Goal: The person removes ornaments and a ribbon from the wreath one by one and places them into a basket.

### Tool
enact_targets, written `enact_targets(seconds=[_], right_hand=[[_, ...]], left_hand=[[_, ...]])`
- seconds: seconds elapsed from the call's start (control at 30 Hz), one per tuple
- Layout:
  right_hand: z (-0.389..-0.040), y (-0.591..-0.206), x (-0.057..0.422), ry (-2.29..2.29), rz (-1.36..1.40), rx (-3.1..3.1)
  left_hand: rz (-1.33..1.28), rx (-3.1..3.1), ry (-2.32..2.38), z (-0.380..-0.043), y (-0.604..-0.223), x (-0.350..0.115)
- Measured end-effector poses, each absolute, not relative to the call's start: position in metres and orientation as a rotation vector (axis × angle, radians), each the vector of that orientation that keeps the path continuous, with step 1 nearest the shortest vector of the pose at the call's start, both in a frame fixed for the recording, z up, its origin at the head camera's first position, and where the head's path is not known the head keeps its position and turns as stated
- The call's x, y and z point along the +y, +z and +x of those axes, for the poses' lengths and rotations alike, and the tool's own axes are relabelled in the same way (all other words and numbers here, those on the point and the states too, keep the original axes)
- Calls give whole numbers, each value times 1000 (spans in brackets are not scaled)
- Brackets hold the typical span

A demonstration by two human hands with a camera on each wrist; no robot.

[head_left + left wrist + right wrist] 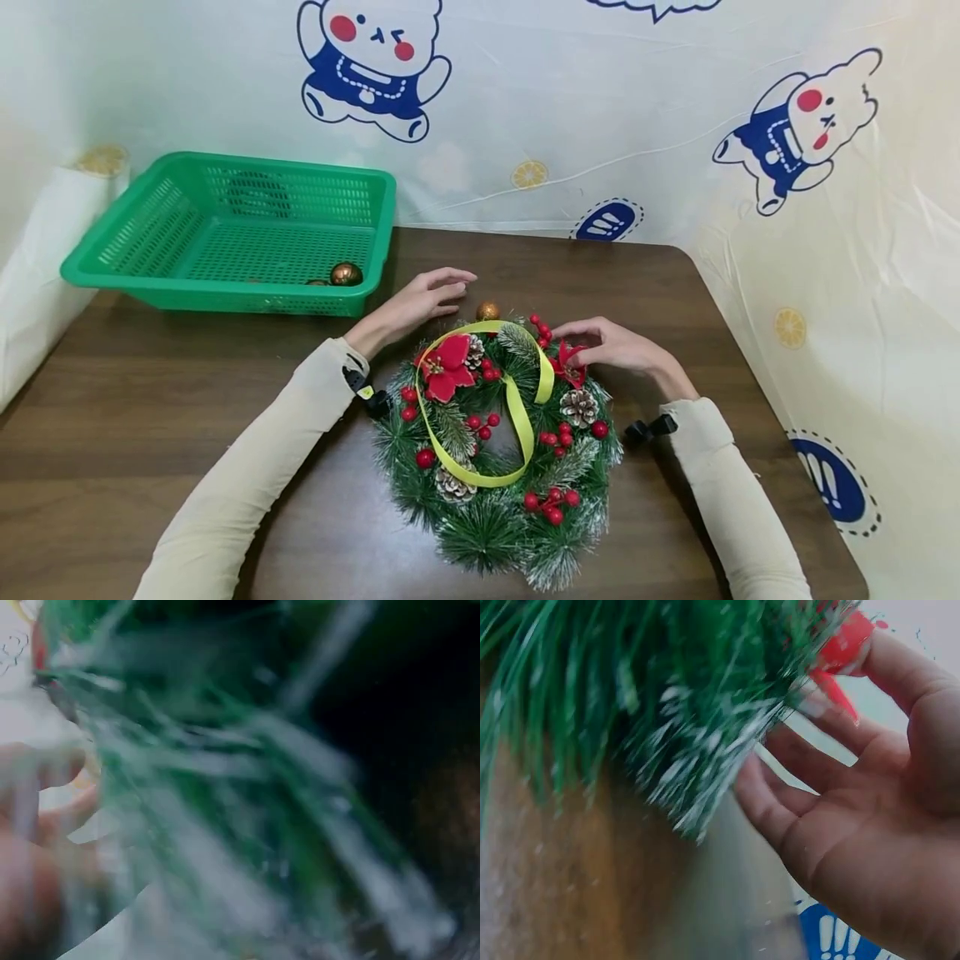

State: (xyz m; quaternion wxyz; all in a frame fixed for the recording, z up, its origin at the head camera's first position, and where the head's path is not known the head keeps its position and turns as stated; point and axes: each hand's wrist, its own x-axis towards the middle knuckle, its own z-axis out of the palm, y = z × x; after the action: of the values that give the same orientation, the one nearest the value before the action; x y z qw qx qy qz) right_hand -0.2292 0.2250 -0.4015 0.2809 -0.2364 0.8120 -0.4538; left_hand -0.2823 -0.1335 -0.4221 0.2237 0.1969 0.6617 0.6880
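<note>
A green Christmas wreath (483, 533) with frosted tips, pinecones, red berries and red poinsettias lies on the table. A yellow ribbon (522, 421) loops over it. At its upper right edge, my right hand (615, 345) grips the wreath, thumb against a red poinsettia (846, 641) and fingers behind the greenery in the right wrist view. Past the upper left edge reaches my left hand (412, 307), fingers loosely bent and holding nothing. A small copper ball (488, 311) sits just right of those fingers, behind the wreath. Blurred greenery fills most of the left wrist view.
A green plastic basket (225, 295) stands at the back left, with a shiny bronze ball (346, 274) and partly hidden round pieces inside. Behind the brown wooden table (150, 467) hangs a pale cloth (495, 100) with cartoon prints.
</note>
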Motion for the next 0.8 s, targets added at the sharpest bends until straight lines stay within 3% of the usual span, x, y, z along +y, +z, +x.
enact_targets(seconds=[0.27,0.6,0.8], right_hand=[[-225,-393,219,-1177,-632,2176],[-220,-384,214,-1131,-686,2210],[-220,-385,213,-1130,-692,2196]], left_hand=[[613,1821,1891,-284,-432,-122],[925,2096,1594,-279,-429,-111],[935,2255,1516,-277,-427,-115]])
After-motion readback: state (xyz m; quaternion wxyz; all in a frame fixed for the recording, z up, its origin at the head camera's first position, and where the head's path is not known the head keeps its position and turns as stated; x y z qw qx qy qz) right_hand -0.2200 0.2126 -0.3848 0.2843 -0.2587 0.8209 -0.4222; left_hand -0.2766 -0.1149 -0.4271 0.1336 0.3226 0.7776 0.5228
